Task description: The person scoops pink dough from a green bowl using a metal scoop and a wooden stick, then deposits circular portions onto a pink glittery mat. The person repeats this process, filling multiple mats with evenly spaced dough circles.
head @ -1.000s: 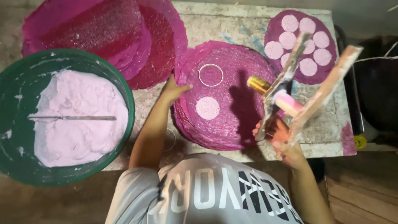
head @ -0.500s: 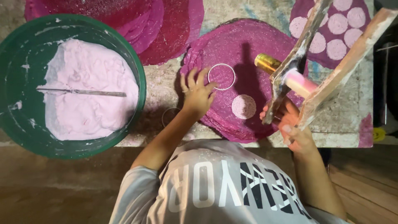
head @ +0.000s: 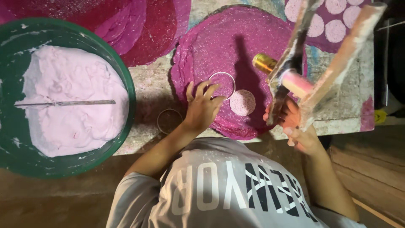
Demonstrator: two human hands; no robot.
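My left hand [head: 203, 107] rests on the near edge of a round magenta mat [head: 236, 55], fingers spread and touching a thin metal ring [head: 222, 83] that lies on the mat. A small pale pink disc [head: 242, 102] sits on the mat just right of the ring. My right hand [head: 295, 126] grips a wooden-framed roller tool [head: 314, 63] with a pink roller, held tilted up over the mat's right side. A gold cylinder [head: 265, 62] shows behind the tool.
A green basin [head: 122, 76] of pale pink paste with a metal rod [head: 67, 102] across it sits at left. Second metal ring [head: 169, 120] lies on the table. Stacked magenta mats [head: 139, 25] lie at the back; another mat with several pink discs [head: 333, 25] at far right.
My left hand has stayed at the ring on the mat, fingers now over its left rim. The view has shifted closer; the right hand still holds the tool up.
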